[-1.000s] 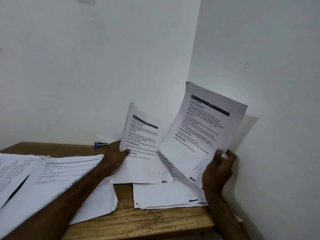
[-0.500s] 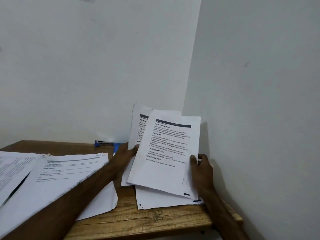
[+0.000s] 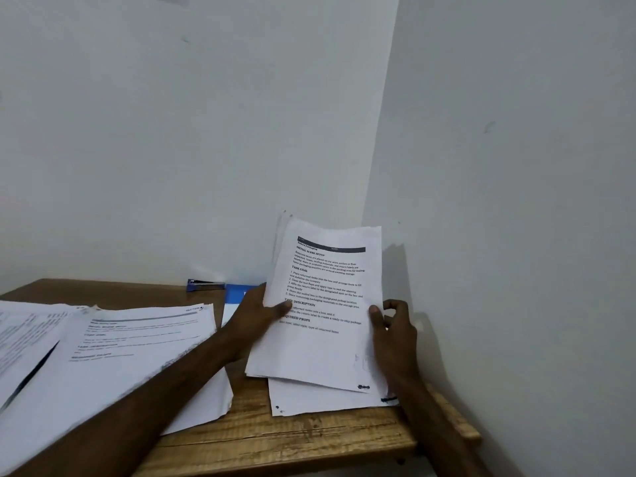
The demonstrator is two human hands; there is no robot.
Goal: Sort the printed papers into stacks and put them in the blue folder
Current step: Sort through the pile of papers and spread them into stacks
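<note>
Grip: left hand [image 3: 251,316], right hand [image 3: 395,330] thumb-pinched on paper sheaf [image 3: 327,352] over wooden table [image 3: 292,438], white corner walls [image 3: 206,132].

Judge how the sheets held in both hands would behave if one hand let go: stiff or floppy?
Probably floppy: the held sheets are thin paper, gripped by the left hand and right hand at opposite edges. They may also slide apart, since staggered edges show at the top left.

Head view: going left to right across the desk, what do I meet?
Loose papers → blue folder → left hand → held sheets → right hand, gripping their right edge.
</note>
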